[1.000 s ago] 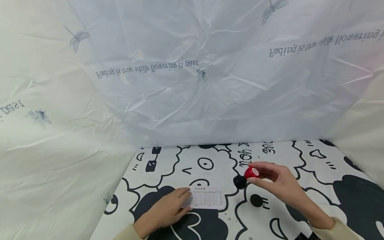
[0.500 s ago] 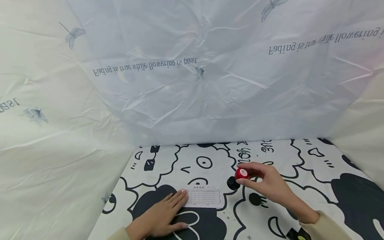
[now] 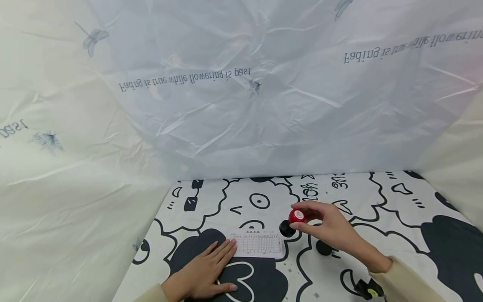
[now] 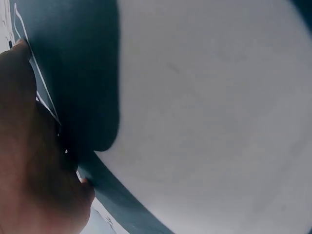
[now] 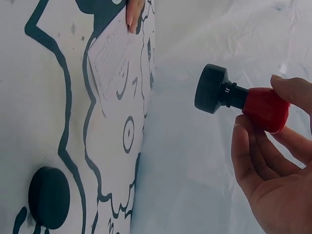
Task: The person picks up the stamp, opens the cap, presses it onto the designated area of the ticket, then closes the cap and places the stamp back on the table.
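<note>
The right hand (image 3: pixel 333 230) pinches the stamp (image 5: pixel 239 96) above the table (image 3: pixel 279 203), just right of the paper form (image 3: pixel 258 246) — which might shift if nudged, since the left hand (image 3: pixel 205 268), fingers straight, touches only its left edge.

Forward-down head view, close wrist views

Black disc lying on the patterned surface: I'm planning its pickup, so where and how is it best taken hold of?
Pinch the black disc by its side wall, probably best from straight above, across opposite edges. It lies flat on the patterned surface, thick enough that its round wall stands up to be gripped, and no handle or knob shows on it.
</note>
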Demonstrator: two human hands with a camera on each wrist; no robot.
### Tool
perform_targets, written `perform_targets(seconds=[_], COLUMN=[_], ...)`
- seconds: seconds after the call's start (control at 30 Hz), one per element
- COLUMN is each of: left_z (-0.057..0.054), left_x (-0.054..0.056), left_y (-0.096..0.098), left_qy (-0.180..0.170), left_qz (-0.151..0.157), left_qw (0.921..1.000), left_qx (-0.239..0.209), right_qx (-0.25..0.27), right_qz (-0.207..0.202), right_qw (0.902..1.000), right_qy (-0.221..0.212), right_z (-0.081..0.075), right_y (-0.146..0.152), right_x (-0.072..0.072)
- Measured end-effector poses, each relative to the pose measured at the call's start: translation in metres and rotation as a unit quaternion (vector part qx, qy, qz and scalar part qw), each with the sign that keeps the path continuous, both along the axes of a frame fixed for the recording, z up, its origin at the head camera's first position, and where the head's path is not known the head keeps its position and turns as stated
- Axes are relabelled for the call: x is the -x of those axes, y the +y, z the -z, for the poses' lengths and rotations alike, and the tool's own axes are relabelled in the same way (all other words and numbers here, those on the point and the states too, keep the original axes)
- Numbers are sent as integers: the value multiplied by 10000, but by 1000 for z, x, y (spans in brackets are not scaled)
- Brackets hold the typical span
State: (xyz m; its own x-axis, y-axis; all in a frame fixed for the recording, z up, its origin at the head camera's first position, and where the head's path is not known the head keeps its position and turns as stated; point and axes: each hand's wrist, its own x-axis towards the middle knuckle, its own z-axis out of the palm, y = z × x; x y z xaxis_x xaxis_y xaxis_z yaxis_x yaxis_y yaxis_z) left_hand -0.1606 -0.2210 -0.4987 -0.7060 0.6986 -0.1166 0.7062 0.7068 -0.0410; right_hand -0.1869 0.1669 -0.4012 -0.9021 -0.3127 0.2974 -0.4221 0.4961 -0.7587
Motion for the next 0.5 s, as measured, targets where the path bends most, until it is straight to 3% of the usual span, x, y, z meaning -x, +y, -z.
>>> perform_targets(seconds=[0.27,0.5], left_z=[2,1], left_x=[-1,-2], left_y=[-3,-1], left_qy=[39,113], left_qz=[-19,4], left_qw=[10000,9999], left_qx=[-54,-68], right_qx=[-62,-207], right_qz=[-378,-403], right_qw=[9993,9986], right_qy=[-48,-268], right_z=[4,9], right_y=[-16,-23], right_x=[6,10])
